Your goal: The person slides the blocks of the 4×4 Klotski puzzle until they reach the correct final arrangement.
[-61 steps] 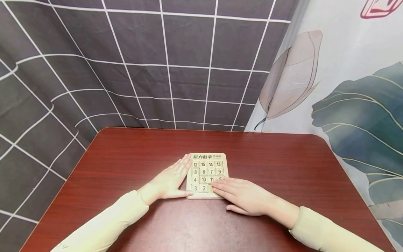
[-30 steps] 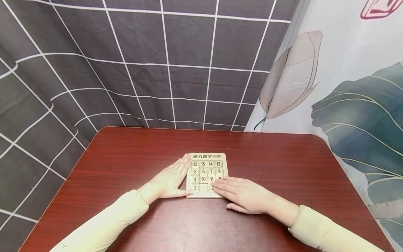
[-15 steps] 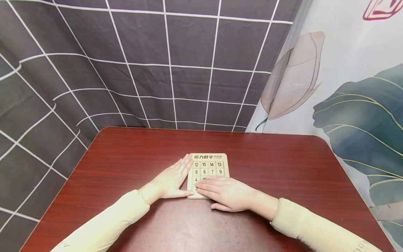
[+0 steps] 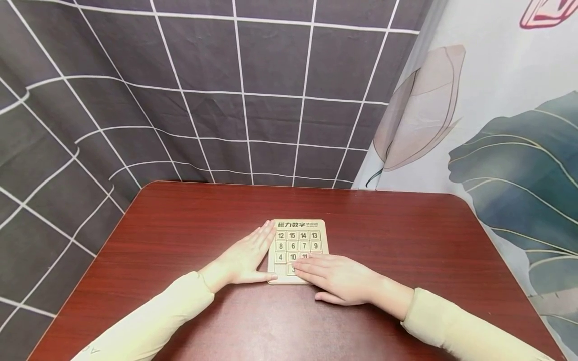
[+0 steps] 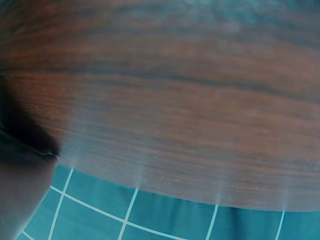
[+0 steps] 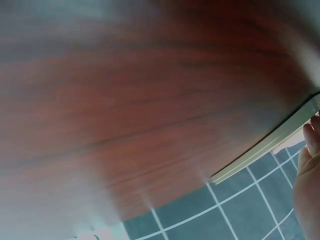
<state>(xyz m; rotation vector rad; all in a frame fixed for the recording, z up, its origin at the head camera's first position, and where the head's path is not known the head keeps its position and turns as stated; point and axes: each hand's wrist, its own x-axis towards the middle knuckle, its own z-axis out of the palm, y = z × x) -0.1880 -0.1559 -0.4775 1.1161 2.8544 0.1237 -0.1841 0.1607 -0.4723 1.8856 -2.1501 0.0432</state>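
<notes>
Glossy wood-grain table (image 4: 388, 220); left hand (image 4: 241, 256), right hand (image 4: 341, 277) touching rectangular square-tiled board (image 4: 298, 240).

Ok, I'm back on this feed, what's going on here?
A person has a board of numbered tiles on a red-brown table. The left hand lies flat along the board's left edge. The right hand reaches over the lower right, its fingers partly covering the 3 tile. The bottom-left slot is vacant; the lower-right corner is hidden under that hand.
</notes>
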